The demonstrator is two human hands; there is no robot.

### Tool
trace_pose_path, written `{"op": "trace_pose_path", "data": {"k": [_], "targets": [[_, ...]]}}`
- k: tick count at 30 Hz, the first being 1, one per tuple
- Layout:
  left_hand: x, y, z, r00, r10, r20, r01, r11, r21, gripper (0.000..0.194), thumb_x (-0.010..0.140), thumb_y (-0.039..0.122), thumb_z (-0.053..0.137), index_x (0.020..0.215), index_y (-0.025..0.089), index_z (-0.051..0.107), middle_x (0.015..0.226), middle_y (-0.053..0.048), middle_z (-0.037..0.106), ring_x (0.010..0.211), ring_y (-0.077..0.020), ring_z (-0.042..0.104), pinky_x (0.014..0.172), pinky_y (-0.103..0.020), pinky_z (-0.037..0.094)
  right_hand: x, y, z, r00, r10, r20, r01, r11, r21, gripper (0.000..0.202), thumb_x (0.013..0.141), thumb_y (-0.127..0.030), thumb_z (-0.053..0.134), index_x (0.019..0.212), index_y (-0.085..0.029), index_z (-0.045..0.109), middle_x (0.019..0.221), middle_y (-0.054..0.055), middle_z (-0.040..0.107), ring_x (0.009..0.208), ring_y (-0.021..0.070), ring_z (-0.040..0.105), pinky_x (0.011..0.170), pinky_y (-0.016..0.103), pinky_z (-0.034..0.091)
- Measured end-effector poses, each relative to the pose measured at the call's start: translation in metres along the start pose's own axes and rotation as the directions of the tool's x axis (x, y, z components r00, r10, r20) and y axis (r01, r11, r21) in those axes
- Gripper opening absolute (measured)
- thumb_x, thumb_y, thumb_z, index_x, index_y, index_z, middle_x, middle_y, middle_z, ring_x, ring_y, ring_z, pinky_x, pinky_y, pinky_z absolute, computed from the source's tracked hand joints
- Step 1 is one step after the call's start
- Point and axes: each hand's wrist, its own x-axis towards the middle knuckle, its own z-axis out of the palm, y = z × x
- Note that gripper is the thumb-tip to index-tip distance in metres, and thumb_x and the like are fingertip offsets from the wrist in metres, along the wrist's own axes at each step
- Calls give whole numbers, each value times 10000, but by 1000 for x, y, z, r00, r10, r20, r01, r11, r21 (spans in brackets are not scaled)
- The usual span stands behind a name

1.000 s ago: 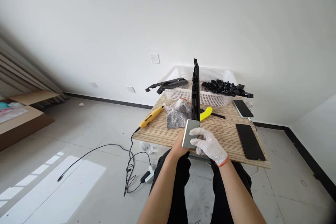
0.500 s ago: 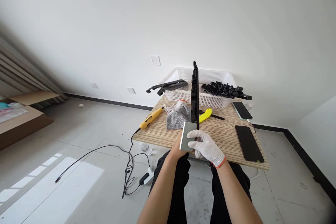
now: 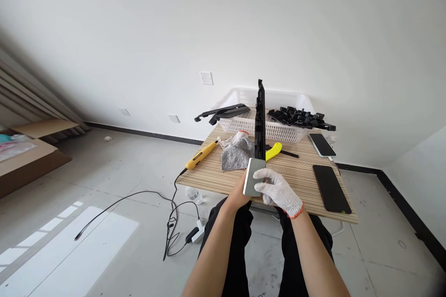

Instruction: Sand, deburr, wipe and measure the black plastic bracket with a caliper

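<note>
My right hand, in a white knit glove with an orange cuff, grips a flat grey-green block with a white edge. Behind the block, a long black plastic strip stands up lengthwise, its far end rising over the basket. Bare and partly covered by the block, my left hand is at the strip's near end; its fingers are hidden. Beyond the hands, a grey cloth and a yellow-handled tool lie to either side of the strip.
A white basket with black parts stands at the back of the wooden table. Two dark strips hang over its left side. A yellow corded tool lies left, two phones right.
My right hand and the block have shifted slightly to the right and up the view. The far end of the black strip has moved a little as well.
</note>
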Motion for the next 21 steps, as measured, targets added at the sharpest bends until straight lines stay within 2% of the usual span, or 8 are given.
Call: {"op": "trace_pose_path", "data": {"k": [4,7,11,14,17,21], "targets": [[-1,1,-1,999,-41,-6,41,999,14,465,910,342,648,1332,194,520,1325,-125,627,1229,-280,589,1062,-427,471,-2,-2,-4,995,-27,-98,26,1000,-11,357,748,-369,712,1055,-214,618,459,-101,522,391,93,477,386,194,374],[0,3,-1,1000,-14,4,14,1000,-13,513,880,342,683,1341,195,512,1361,-125,605,1267,-289,566,1094,-428,451,-3,-2,-3,1000,25,-6,-26,999,-32,365,719,-360,735,1032,-209,625,469,-91,542,394,99,494,388,203,387],[0,3,-1,1000,-27,-12,27,1000,15,455,921,320,621,1344,193,513,1330,-123,621,1312,-293,533,1122,-455,424,-2,-1,-2,995,-10,-103,11,1000,10,360,731,-368,717,1041,-213,619,491,-93,540,412,91,497,401,196,393],[0,3,-1,1000,-24,-7,24,999,26,496,906,296,640,1368,195,490,1352,-126,611,1286,-290,553,1105,-451,437,0,0,-4,999,29,-33,-29,1000,-3,378,711,-357,744,1039,-214,622,534,-85,568,415,91,512,406,208,415],[0,4,-1,999,-52,-15,53,997,61,456,902,271,637,1332,189,508,1329,-122,624,1233,-278,583,1068,-434,461,0,0,-7,995,-5,-100,7,1000,23,383,721,-358,737,1056,-216,617,513,-92,546,423,91,513,406,198,404],[0,6,-1,999,-34,6,34,999,17,510,888,285,665,1357,198,486,1366,-119,602,1276,-279,558,1074,-410,457,-1,0,-6,999,40,-29,-40,999,1,381,718,-350,752,1053,-216,628,565,-78,586,435,93,535,415,209,426]]}}
